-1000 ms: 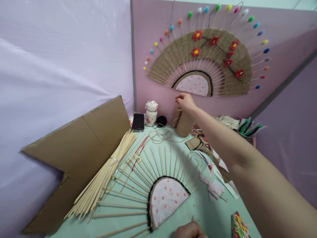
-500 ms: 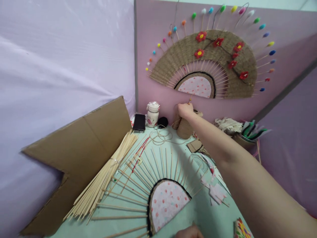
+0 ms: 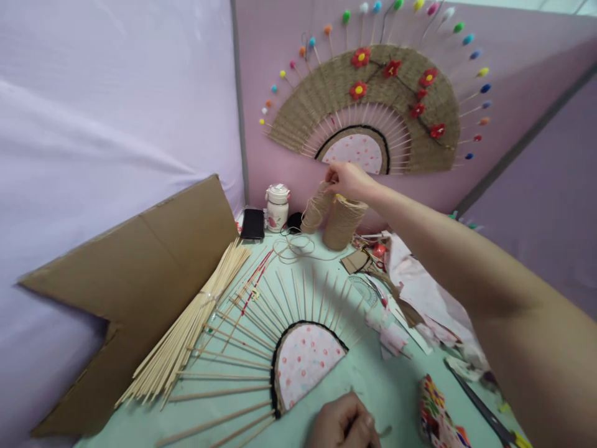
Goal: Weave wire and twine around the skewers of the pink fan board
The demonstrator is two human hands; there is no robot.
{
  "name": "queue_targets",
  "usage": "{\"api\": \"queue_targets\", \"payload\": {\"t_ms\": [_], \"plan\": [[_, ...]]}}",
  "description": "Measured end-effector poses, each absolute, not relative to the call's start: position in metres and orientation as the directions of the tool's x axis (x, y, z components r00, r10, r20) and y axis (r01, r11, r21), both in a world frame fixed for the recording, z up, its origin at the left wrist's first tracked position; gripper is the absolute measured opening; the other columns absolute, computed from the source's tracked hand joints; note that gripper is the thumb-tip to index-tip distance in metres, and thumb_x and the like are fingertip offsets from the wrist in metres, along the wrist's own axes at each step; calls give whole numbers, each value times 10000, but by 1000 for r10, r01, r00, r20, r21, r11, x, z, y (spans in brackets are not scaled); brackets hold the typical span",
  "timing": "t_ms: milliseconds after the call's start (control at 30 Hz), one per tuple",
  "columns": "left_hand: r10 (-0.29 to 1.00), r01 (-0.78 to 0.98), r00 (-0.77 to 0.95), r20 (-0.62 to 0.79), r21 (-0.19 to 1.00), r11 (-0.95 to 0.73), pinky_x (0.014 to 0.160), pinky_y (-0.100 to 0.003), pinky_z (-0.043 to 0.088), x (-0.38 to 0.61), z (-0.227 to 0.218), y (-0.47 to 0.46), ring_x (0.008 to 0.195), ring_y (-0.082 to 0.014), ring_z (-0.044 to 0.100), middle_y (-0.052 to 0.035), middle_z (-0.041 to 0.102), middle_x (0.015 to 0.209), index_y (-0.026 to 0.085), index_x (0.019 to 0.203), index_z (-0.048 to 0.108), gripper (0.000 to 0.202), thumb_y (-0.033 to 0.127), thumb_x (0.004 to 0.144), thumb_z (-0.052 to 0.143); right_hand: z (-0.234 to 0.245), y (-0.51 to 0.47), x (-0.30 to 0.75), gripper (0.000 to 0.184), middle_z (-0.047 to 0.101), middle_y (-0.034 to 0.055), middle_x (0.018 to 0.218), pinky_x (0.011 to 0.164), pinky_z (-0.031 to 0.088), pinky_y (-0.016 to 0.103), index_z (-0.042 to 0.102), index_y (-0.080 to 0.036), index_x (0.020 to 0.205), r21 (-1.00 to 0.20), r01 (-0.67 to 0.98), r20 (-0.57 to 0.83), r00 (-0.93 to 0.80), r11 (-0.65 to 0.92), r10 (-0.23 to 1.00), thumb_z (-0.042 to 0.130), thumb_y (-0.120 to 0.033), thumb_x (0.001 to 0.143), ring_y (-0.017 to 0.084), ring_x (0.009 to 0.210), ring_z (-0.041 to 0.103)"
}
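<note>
My right hand (image 3: 347,180) reaches to the back of the table and pinches the jute twine at the top of the smaller spool (image 3: 316,208), right beside a larger jute spool (image 3: 342,224). My left hand (image 3: 342,424) rests at the near edge, fingers curled around a thin strand of twine. Between them lies a half-made fan (image 3: 284,339): bamboo skewers radiating from a pink dotted half-circle edged in black. A loose coil of twine (image 3: 291,247) lies in front of the spools.
A bundle of bamboo skewers (image 3: 186,326) and a cardboard sheet (image 3: 135,274) lie left. A finished fan (image 3: 373,106) hangs on the pink wall. A white jar (image 3: 277,207) and black phone (image 3: 252,223) stand at the back. Fabric scraps (image 3: 420,292) and scissors (image 3: 480,407) lie right.
My right hand rose from the large spool's top and shifted left onto the smaller spool's twine. My left hand has come further into view. The view swung slightly right.
</note>
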State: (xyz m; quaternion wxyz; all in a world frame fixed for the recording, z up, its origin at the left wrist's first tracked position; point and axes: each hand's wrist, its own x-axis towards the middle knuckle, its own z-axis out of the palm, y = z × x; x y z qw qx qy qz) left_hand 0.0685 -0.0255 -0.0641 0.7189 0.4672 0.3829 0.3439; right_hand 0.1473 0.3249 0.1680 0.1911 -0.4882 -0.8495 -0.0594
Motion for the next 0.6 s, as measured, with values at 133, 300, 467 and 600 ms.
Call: {"api": "queue_targets", "payload": {"t_ms": [133, 300, 467, 600], "plan": [[855, -117, 488, -174, 958, 262, 584, -243, 393, 61, -55, -25, 554, -105, 499, -37, 573, 615, 170, 700, 477, 519, 673, 810, 406, 176, 293, 156, 244, 675, 45, 867, 698, 394, 257, 664, -145, 920, -46, 778, 363, -572, 627, 736, 692, -201, 684, 177, 794, 589], [894, -68, 434, -114, 985, 159, 679, -267, 427, 32, 2, -15, 712, -136, 560, -61, 623, 791, 168, 816, 540, 341, 508, 832, 525, 187, 253, 169, 223, 666, 33, 865, 683, 396, 272, 654, -174, 928, -16, 708, 356, -656, 706, 666, 641, -155, 706, 174, 778, 578], [998, 131, 42, 50, 990, -55, 824, -337, 462, 6, 59, 55, 1028, -202, 554, -89, 543, 1154, 228, 1113, 445, 448, 354, 739, 658, 201, 225, 176, 213, 660, 37, 845, 702, 416, 308, 656, -189, 905, -111, 706, 391, -617, 700, 683, 691, -216, 697, 190, 793, 585], [927, 415, -128, 353, 868, -273, 1013, -463, 345, 18, 73, 130, 1244, -292, 420, -156, 398, 1354, 205, 1331, 294, 901, 330, 581, 776, 207, 205, 172, 237, 652, 40, 826, 694, 433, 320, 658, -174, 885, -201, 712, 407, -563, 672, 719, 726, -266, 678, 194, 794, 593]]}}
